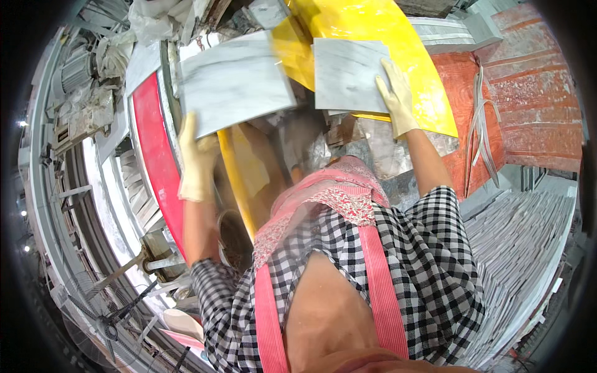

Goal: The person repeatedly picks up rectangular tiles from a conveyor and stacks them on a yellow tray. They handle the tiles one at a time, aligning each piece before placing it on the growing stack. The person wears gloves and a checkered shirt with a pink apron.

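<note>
My left hand [196,163], in a pale rubber glove, grips the lower left edge of a grey-veined white stone tile [235,84]. This tile is slightly tilted and blurred at its right edge. In a matching glove, my right hand [398,99] holds the right edge of a second such tile [348,74], thumb and fingers lying over its face. A thin pale edge shows under the second tile, so another piece may lie below it. The two tiles are apart, with a narrow gap between them. My left fingertips are partly hidden behind the first tile.
A glossy yellow sheet [429,93] curves behind the right tile. Left of me runs a red panel [155,143] beside a machine rail. A yellow bar [236,180] stands near my left forearm. Orange wrapped bundles [528,81] and stacked thin slabs [522,248] lie to the right.
</note>
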A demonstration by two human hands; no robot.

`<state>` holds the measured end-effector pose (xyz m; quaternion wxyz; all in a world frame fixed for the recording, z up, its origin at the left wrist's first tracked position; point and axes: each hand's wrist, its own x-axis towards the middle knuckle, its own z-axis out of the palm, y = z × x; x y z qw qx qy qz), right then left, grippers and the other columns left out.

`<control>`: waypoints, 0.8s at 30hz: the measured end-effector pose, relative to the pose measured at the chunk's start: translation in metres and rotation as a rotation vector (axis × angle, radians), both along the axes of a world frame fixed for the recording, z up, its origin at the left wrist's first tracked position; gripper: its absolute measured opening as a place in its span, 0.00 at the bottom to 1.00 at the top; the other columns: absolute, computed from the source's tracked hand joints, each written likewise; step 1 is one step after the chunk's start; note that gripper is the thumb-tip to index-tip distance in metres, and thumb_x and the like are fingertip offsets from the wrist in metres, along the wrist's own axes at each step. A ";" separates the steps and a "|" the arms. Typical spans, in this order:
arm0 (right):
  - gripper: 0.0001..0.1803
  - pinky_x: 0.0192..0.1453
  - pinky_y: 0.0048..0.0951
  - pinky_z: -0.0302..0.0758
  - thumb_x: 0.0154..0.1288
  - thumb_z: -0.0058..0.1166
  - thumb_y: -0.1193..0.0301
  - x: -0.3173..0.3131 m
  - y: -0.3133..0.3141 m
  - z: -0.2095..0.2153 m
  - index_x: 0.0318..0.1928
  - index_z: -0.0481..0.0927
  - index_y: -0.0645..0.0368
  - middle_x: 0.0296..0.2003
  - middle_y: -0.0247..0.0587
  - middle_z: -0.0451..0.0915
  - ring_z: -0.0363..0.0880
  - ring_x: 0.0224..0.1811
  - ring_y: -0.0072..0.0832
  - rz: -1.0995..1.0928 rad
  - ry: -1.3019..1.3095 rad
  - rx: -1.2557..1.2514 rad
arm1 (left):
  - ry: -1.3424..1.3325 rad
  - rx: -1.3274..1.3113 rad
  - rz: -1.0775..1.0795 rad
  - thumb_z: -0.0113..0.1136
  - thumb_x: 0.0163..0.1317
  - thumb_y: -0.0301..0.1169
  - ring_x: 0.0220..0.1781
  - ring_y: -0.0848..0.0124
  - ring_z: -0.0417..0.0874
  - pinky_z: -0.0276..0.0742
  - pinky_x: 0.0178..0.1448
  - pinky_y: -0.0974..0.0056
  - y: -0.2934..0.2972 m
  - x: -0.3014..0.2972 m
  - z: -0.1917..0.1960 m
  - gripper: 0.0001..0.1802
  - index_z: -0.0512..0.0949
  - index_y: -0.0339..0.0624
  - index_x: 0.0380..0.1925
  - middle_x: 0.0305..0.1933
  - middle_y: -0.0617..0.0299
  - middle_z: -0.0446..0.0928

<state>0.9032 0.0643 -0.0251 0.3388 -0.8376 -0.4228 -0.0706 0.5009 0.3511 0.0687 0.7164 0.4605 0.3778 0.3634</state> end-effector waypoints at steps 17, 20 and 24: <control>0.34 0.81 0.45 0.53 0.76 0.51 0.54 -0.014 0.032 0.025 0.75 0.66 0.54 0.75 0.56 0.64 0.59 0.79 0.47 -0.051 0.212 -0.101 | 0.453 -0.044 -0.745 0.56 0.74 0.54 0.21 0.75 0.79 0.73 0.26 0.70 -0.072 0.177 -0.023 0.31 0.80 0.31 0.52 0.39 0.57 0.85; 0.34 0.80 0.44 0.54 0.76 0.51 0.55 -0.011 0.030 0.011 0.75 0.65 0.56 0.76 0.51 0.64 0.59 0.79 0.47 0.003 0.163 0.003 | 0.813 0.235 -1.005 0.45 0.70 0.65 0.29 0.63 0.88 0.83 0.38 0.59 -0.049 0.178 -0.005 0.44 0.81 0.26 0.50 0.31 0.47 0.86; 0.33 0.80 0.43 0.55 0.77 0.51 0.57 0.001 0.031 0.006 0.75 0.65 0.58 0.75 0.52 0.66 0.62 0.76 0.49 -0.001 0.109 -0.095 | 0.877 0.436 -0.948 0.46 0.73 0.56 0.29 0.56 0.89 0.85 0.43 0.55 -0.051 0.182 0.010 0.36 0.85 0.30 0.34 0.32 0.47 0.87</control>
